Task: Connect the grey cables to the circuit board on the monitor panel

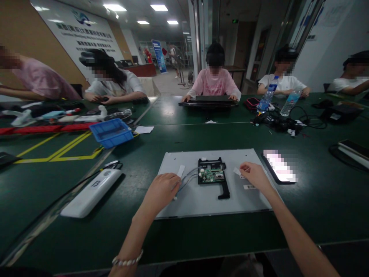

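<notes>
A flat light-grey panel (190,206) lies on the table before me. Near its middle sits a black plastic frame (225,189) carrying a green circuit board (211,175). Thin grey wires (188,178) run from the board leftward to my left hand (164,189). That hand rests on the panel's left part, fingers bent together; its fingertips are partly hidden. A white strip (181,171) stands up beside its fingers. Over the panel's right side, my right hand (255,175) pinches a small white piece of tape (238,171). Below it, a white label (249,187) is stuck on the panel.
A phone (279,167) lies right of the panel, a white power bank (92,192) left. Farther back are a blue basket (112,132), water bottles (268,94) and tangled black cables (284,124). Several people sit across the green table (173,246); one holds a dark panel (208,104).
</notes>
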`<act>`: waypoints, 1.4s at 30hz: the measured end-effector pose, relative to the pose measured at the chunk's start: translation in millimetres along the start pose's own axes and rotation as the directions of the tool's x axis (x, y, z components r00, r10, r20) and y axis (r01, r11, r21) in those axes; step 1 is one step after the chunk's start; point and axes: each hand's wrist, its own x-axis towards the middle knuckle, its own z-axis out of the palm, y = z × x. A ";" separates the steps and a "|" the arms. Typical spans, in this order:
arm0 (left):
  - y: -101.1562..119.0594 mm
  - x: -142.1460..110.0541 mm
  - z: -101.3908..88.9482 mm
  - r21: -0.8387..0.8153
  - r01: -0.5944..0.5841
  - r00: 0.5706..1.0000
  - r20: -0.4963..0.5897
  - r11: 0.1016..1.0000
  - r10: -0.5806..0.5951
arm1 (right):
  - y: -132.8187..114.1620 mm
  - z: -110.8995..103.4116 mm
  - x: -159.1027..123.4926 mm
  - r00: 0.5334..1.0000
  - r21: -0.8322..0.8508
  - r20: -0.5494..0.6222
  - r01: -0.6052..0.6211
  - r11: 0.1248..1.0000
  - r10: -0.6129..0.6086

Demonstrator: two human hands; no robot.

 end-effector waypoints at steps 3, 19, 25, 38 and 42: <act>8.2 10.5 -7.1 0.001 -0.024 0.998 -0.057 1.000 0.024 | -0.7 -0.5 -1.5 1.000 -0.090 -0.018 0.023 0.996 -0.024; 32.7 135.3 36.3 0.182 -0.137 0.990 0.005 0.974 0.139 | -12.9 0.6 -3.7 0.994 -0.212 -0.085 0.049 0.976 -0.068; 51.2 151.4 25.3 0.193 -0.182 0.980 -0.043 0.964 0.194 | -14.8 -1.8 -4.8 0.992 -0.224 -0.108 0.041 0.974 -0.066; 106.9 170.2 45.1 0.151 -0.319 0.945 -0.033 0.936 0.327 | -12.9 1.7 -2.6 0.993 -0.231 -0.090 0.060 0.971 -0.082; 82.6 149.8 33.5 0.033 -0.239 0.965 -0.106 0.970 0.241 | -14.6 1.0 -3.8 0.993 -0.199 -0.082 0.071 0.978 -0.088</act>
